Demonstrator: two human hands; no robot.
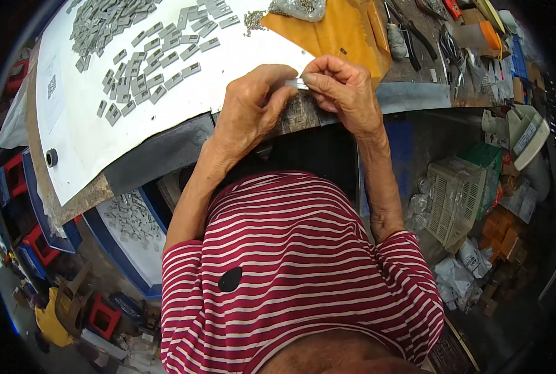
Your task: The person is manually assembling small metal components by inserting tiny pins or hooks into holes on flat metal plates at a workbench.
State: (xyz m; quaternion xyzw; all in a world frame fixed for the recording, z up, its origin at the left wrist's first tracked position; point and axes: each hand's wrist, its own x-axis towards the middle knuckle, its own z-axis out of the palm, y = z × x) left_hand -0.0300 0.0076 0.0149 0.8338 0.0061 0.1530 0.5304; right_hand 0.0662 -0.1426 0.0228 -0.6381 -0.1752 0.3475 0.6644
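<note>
Between both hands, just over the front edge of the worktable, is a small grey rectangular piece (298, 83). My left hand (257, 103) pinches its left end between thumb and fingers. At its right end my right hand (342, 93) is closed, thumb against forefinger; any tiny part in those fingertips is hidden. Many similar grey rectangular pieces (173, 80), each with a dark slot, lie in loose rows on the white sheet (78, 156) to the left. Behind them rises a heap of the same pieces (106, 28). A small pile of tiny metal parts (253, 22) sits beyond my hands.
An orange-yellow envelope (328, 34) bearing a clear bag of small parts (299, 7) lies behind my right hand. Black-handled pliers (410, 37) rest farther right. A black ring (52, 157) stands at the left edge. Below left, a blue tray (112, 252) holds more grey pieces.
</note>
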